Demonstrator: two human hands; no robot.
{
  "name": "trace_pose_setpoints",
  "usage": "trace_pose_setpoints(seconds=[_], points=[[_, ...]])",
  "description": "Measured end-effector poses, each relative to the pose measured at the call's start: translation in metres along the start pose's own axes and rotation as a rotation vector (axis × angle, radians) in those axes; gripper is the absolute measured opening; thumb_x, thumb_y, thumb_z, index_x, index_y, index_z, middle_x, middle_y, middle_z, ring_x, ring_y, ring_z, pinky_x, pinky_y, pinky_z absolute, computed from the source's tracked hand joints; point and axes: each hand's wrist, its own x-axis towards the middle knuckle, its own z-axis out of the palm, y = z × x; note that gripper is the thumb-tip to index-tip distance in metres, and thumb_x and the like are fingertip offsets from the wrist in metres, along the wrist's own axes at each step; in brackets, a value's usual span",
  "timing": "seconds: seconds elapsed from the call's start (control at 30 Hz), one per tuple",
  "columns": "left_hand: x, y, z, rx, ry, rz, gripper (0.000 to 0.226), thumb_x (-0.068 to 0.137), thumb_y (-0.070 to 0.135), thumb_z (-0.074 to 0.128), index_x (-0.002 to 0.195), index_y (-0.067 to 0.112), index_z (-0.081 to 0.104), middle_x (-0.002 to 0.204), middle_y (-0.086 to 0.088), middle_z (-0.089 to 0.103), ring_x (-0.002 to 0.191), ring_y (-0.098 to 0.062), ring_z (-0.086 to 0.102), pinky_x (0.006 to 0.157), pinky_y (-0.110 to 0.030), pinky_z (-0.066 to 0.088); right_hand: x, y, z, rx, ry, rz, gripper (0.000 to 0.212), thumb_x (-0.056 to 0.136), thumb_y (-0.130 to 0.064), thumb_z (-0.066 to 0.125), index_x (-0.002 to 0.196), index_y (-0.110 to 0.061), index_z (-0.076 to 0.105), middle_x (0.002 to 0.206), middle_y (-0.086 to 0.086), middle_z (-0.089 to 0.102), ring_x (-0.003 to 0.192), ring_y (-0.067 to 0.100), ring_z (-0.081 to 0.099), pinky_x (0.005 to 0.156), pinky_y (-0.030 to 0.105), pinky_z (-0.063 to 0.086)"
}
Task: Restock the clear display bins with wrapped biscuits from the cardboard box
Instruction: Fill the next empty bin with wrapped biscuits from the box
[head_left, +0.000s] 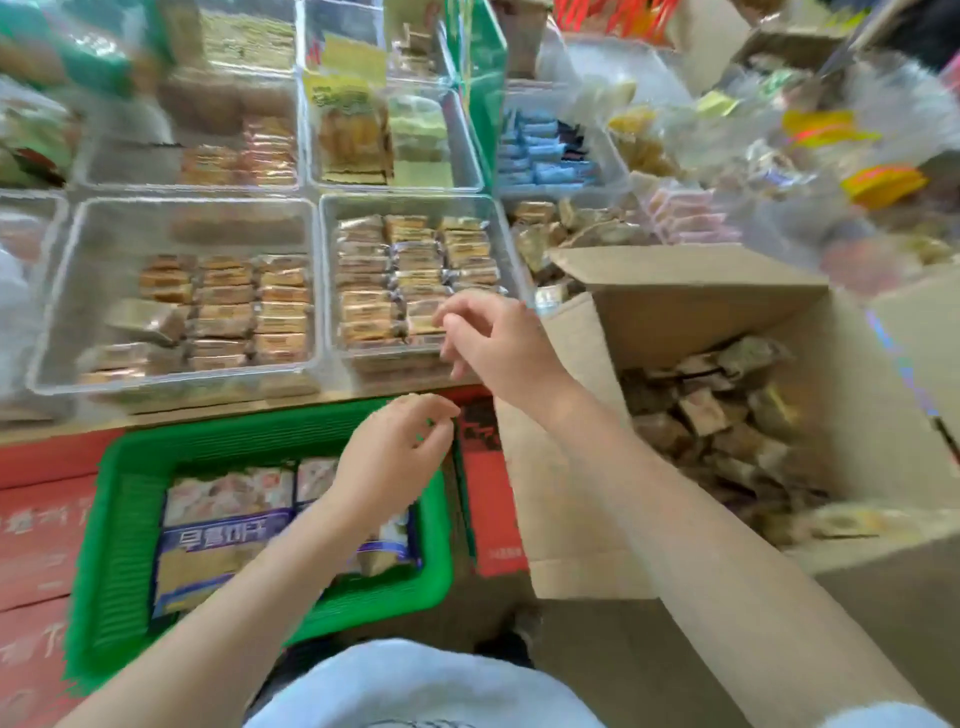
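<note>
A clear display bin (511, 244) in the middle of the shelf holds neat rows of wrapped biscuits (410, 270). My right hand (488, 332) hovers over its front right corner, fingers loosely curled, holding nothing. My left hand (395, 447) is lower, above a green basket, with relaxed fingers and nothing in it. An open cardboard box (701, 306) at my right is partly filled with loose wrapped biscuits (727, 431). A second clear bin (62, 291) on the left holds more stacked biscuit packs.
The green basket (124, 493) with blue snack packets stands below the shelf edge. Red cartons (36, 519) lie at the left. More clear bins (306, 130) and bagged snacks (779, 145) fill the back and right. The view is blurred.
</note>
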Motion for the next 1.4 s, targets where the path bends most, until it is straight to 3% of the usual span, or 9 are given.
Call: trace_pose_setpoints(seconds=[0.23,0.37,0.5,0.6,0.73,0.83,0.93,1.17,1.4], points=[[0.01,0.122,0.15,-0.333,-0.003,-0.147,0.088,0.088,0.047,0.069,0.159,0.032,0.018,0.158,0.006,0.03,0.143,-0.013,0.033,0.117,-0.041,0.035,-0.055,0.135,-0.156,-0.081,0.158,0.083,0.021,0.093,-0.012,0.053,0.083,-0.02,0.069,0.06,-0.006,0.064,0.047,0.004,0.057,0.058,0.028,0.049],[0.023,0.137,0.174,-0.471,0.013,-0.297,0.093,0.079,0.024,0.071,0.153,0.05,0.02,0.151,0.017,0.042,0.135,-0.011,0.046,0.113,-0.039,0.039,-0.057,0.193,-0.194,-0.234,-0.031,0.264,0.02,0.098,-0.019,0.05,0.093,-0.021,0.069,0.08,-0.004,0.068,0.065,0.013,0.064,0.071,0.032,0.056],[0.018,0.146,0.173,-0.54,0.045,-0.281,0.084,0.077,0.017,0.063,0.147,0.052,0.033,0.131,0.024,0.059,0.115,0.003,0.059,0.097,-0.028,0.047,-0.036,0.234,-0.183,-0.306,-0.303,0.377,0.017,0.103,-0.027,0.05,0.099,-0.024,0.066,0.102,0.003,0.069,0.081,0.018,0.066,0.064,0.027,0.05],[0.015,0.146,0.172,-0.56,0.08,-0.275,0.083,0.068,0.02,0.059,0.135,0.064,0.038,0.136,0.021,0.059,0.121,-0.001,0.057,0.106,-0.035,0.045,-0.023,0.254,-0.156,-0.389,-0.512,0.422,0.032,0.104,-0.028,0.05,0.131,-0.013,0.06,0.116,0.005,0.066,0.085,0.018,0.064,0.058,0.025,0.044],[0.015,0.145,0.169,-0.572,0.08,-0.265,0.085,0.07,0.019,0.058,0.145,0.053,0.038,0.132,0.029,0.058,0.119,0.009,0.054,0.098,-0.022,0.045,-0.018,0.268,-0.115,-0.523,-0.676,0.398,0.04,0.1,-0.019,0.055,0.139,-0.009,0.054,0.104,0.007,0.063,0.08,0.017,0.057,0.063,0.024,0.046],[0.016,0.142,0.17,-0.587,0.085,-0.258,0.086,0.071,0.018,0.056,0.153,0.036,0.036,0.136,0.023,0.057,0.119,0.009,0.053,0.088,-0.008,0.045,-0.014,0.281,-0.081,-0.58,-0.758,0.417,0.068,0.094,-0.028,0.067,0.153,-0.014,0.036,0.144,0.012,0.051,0.118,0.028,0.058,0.095,0.037,0.053],[0.018,0.139,0.172,-0.575,0.094,-0.249,0.086,0.072,0.017,0.056,0.154,0.034,0.036,0.141,0.018,0.055,0.125,0.005,0.051,0.089,-0.006,0.044,-0.013,0.299,-0.044,-0.624,-0.792,0.47,0.101,0.077,-0.063,0.073,0.155,-0.014,0.03,0.142,0.01,0.055,0.121,0.031,0.058,0.099,0.042,0.051],[0.018,0.135,0.172,-0.567,0.093,-0.223,0.085,0.074,0.019,0.055,0.154,0.035,0.034,0.145,0.017,0.051,0.133,0.0,0.046,0.106,-0.025,0.041,-0.005,0.287,-0.05,-0.473,-0.863,0.568,0.074,0.089,-0.037,0.071,0.148,-0.013,0.034,0.118,0.007,0.059,0.092,0.02,0.063,0.069,0.03,0.055],[0.021,0.133,0.173,-0.591,0.044,-0.173,0.083,0.077,0.023,0.059,0.154,0.038,0.031,0.142,0.02,0.052,0.129,0.002,0.05,0.105,-0.028,0.044,-0.005,0.218,-0.145,-0.265,-0.826,0.323,0.046,0.082,-0.044,0.07,0.121,-0.027,0.052,0.114,-0.003,0.06,0.099,0.013,0.061,0.088,0.034,0.055]])
